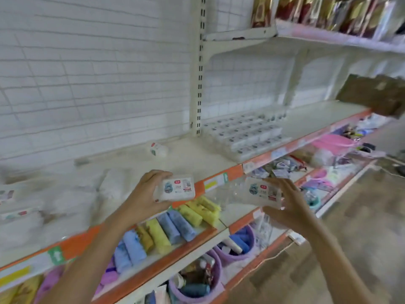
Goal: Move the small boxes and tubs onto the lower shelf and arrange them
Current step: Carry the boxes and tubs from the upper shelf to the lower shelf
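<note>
My left hand (144, 194) grips a small clear box with a white label (178, 188) just in front of the orange shelf edge. A second box of the same kind (264, 193) is held in my right hand (287, 205), a little lower and to the right. Another small box (158, 149) lies alone on the white shelf (182, 159) behind them. Rows of small clear tubs (245, 133) stand arranged on that shelf to the right. More white packs (19, 207) sit blurred at the left of the shelf.
Rolled cloths in yellow and blue (175, 224) fill the shelf below. Purple baskets (197, 281) of tubes stand lower down. A brown cardboard box (374, 94) juts in at the right. Packets (317, 12) line the top shelf. An upright slotted post (199, 69) divides the bays.
</note>
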A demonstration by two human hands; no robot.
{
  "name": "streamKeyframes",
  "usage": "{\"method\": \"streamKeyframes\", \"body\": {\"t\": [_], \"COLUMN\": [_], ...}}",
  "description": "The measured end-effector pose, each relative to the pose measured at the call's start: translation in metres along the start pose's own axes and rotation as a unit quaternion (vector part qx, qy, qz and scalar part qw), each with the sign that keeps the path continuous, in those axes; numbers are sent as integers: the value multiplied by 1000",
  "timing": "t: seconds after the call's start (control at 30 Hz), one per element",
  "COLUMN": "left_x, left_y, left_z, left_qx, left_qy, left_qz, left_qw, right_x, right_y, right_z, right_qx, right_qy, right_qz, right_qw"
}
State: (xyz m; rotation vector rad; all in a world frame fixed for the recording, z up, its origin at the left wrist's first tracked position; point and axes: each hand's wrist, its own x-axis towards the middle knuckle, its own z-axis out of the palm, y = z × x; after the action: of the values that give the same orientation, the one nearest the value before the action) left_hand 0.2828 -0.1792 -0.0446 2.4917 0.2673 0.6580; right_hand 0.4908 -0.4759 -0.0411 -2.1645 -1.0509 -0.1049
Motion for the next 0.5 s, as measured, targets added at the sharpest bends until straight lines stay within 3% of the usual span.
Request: {"method": "streamKeyframes", "body": {"t": [0.27,0.5], "left_x": [56,115], "left_y": [73,98], "left_z": [115,181], "left_qx": [-17,-35], "left_qy": [-82,-124], "left_qz": [48,51], "left_qw": [995,990], "right_x": [-70,-72], "right_y": [89,154], "right_z": [-63,-87], "right_qx": [-11,-25], "right_qy": [45,55], "right_qz": [96,164], "right_qw": [994,985]}}
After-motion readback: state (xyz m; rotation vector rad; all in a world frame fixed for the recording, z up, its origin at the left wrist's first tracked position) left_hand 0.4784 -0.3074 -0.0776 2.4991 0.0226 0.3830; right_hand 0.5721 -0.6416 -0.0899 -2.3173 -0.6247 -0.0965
